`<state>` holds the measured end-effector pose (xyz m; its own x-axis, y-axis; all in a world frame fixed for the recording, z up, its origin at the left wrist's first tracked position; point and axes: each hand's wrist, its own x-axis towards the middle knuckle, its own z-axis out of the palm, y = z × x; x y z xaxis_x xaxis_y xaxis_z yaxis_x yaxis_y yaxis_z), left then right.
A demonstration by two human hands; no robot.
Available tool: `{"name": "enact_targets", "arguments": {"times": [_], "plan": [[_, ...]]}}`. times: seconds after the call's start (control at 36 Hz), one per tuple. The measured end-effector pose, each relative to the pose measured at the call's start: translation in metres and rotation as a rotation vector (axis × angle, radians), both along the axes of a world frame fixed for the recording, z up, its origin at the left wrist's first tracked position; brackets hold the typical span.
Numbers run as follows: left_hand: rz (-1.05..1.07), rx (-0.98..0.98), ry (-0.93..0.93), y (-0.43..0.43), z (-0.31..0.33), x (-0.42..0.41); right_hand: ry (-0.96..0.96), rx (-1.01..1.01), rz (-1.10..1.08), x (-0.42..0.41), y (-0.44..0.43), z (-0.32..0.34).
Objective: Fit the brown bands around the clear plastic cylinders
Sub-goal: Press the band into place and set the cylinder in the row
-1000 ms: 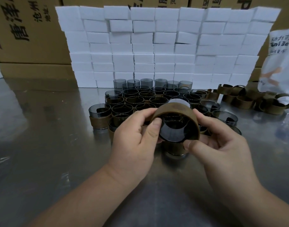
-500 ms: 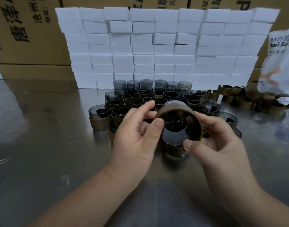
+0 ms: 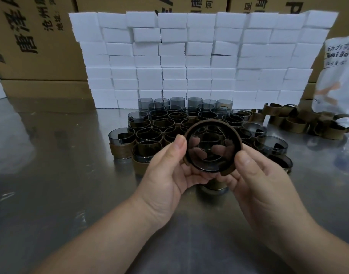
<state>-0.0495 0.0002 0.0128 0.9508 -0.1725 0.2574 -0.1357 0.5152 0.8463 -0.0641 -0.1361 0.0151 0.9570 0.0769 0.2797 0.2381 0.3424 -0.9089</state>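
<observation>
Both my hands hold one clear smoky plastic cylinder [image 3: 211,169] with a brown band [image 3: 213,122] wrapped around its outside, its open end turned toward me. My left hand [image 3: 169,171] grips its left side, thumb on the rim. My right hand [image 3: 256,175] grips its right side, thumb on the rim, fingers showing through the plastic. The band's ends leave a gap at the bottom. Behind stands a cluster of banded cylinders [image 3: 155,123] on the metal table [image 3: 51,184]. Bare cylinders [image 3: 177,101] stand at the back. Loose brown bands [image 3: 294,123] lie at the right.
A wall of white foam blocks [image 3: 189,56] stands behind the cluster, with cardboard boxes [image 3: 31,40] behind it. A white printed bag [image 3: 338,80] leans at the far right. One banded cylinder [image 3: 215,186] stands under my hands.
I have tilted the cylinder so its open end faces me squarely. My left hand shifted from over its left face to under its left side.
</observation>
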Motion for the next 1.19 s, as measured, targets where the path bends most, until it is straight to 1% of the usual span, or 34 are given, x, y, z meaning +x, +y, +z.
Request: {"name": "enact_targets", "arguments": {"times": [0.08, 0.19, 0.28, 0.39, 0.75, 0.97, 1.08, 1.19], "plan": [[-0.009, -0.017, 0.010, 0.000, 0.000, 0.000, 0.038, 0.039, 0.050, 0.002, -0.002, -0.001], [-0.010, -0.031, 0.011, -0.001, 0.000, 0.000, 0.059, 0.041, 0.053, 0.004, -0.004, -0.003], [-0.011, -0.041, 0.015, -0.001, 0.001, 0.000, 0.056, 0.046, 0.058, 0.003, -0.001, 0.000], [-0.005, -0.044, 0.023, -0.001, 0.001, 0.000, 0.048, 0.110, 0.096, 0.002, -0.002, 0.001], [-0.010, -0.049, 0.048, 0.000, 0.002, 0.000, 0.022, 0.152, 0.164, 0.002, -0.002, 0.003], [-0.112, -0.107, 0.093, 0.001, 0.002, 0.003, 0.013, 0.205, 0.253, 0.009, -0.005, 0.000], [-0.155, -0.114, 0.066, 0.002, 0.001, 0.005, -0.006, 0.188, 0.291, 0.011, -0.006, 0.000], [-0.201, -0.103, 0.044, 0.003, 0.003, 0.005, -0.013, 0.177, 0.279, 0.011, -0.007, -0.001]]}}
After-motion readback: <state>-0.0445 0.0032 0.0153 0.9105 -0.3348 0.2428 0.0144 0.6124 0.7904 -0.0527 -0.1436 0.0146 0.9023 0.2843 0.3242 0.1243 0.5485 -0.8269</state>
